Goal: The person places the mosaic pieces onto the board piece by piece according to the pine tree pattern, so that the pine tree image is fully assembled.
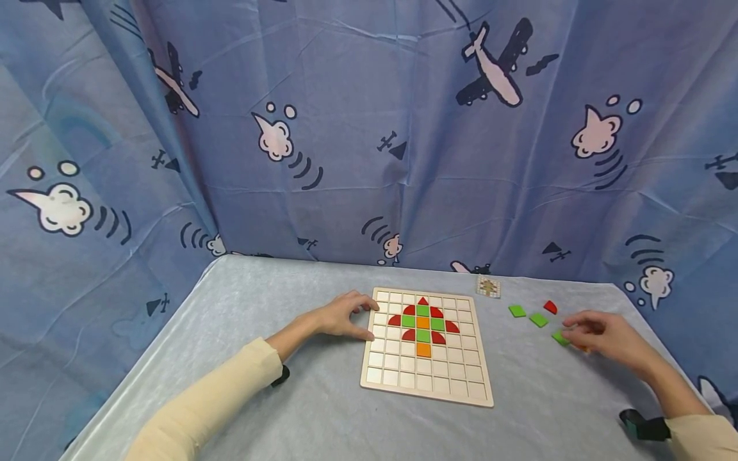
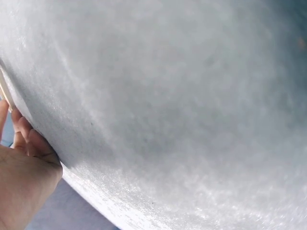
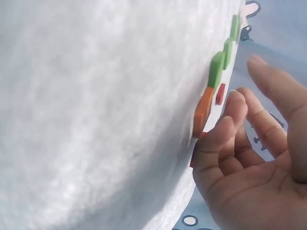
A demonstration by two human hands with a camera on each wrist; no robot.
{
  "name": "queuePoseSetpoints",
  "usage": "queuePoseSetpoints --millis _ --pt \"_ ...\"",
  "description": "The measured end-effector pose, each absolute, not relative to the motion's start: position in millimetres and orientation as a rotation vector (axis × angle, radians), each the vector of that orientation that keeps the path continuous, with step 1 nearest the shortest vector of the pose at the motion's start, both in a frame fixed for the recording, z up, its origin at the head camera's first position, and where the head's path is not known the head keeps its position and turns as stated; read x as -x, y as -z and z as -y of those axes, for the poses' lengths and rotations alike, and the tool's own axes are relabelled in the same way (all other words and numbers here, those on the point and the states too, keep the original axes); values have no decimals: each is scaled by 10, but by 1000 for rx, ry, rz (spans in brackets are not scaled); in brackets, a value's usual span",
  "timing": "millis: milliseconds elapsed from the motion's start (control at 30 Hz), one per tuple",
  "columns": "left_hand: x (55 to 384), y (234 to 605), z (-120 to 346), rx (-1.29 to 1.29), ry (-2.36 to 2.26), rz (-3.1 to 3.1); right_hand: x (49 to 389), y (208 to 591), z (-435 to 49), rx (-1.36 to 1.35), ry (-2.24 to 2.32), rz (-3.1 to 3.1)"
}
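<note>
Cloth (image 1: pixel 519 374) divides board (image 1: pixel 408 380) from tiles (image 1: pixel 539 319); left grip (image 1: pixel 340 315) spread at board edge, right grip (image 1: pixel 612 337) spread near tiles.

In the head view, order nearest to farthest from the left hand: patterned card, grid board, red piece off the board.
1. Grid board, at the left hand's fingertips.
2. Patterned card, beyond the board's far right corner.
3. Red piece, farther right.

The grid board (image 1: pixel 392 378) lies on the table (image 1: pixel 300 422), bearing 13 set tiles (image 1: pixel 423 323) in rows of 1, 3, 5, 3 and 1, back to front. The left hand (image 1: pixel 340 315) is at its left edge. Loose tiles (image 1: pixel 539 319) lie right, the right hand (image 1: pixel 608 338) at their near end. A card (image 1: pixel 489 287) lies behind-right of the board, before the curtain (image 1: pixel 346 77).
</note>
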State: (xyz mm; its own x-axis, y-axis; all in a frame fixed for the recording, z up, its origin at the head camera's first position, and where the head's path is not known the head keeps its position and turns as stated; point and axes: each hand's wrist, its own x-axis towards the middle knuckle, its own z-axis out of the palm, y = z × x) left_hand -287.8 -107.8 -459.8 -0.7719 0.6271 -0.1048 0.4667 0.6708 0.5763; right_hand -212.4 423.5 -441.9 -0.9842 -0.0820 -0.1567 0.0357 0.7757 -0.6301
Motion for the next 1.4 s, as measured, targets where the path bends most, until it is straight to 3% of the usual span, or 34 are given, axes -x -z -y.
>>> queuePoseSetpoints --millis 533,1400 --pt "2867 4587 1076 -902 -811 -2584 2172 4592 -4279 130 887 -2913" --pt "2872 4591 1091 -897 -804 -2582 2209 4526 -4177 204 835 -2929"
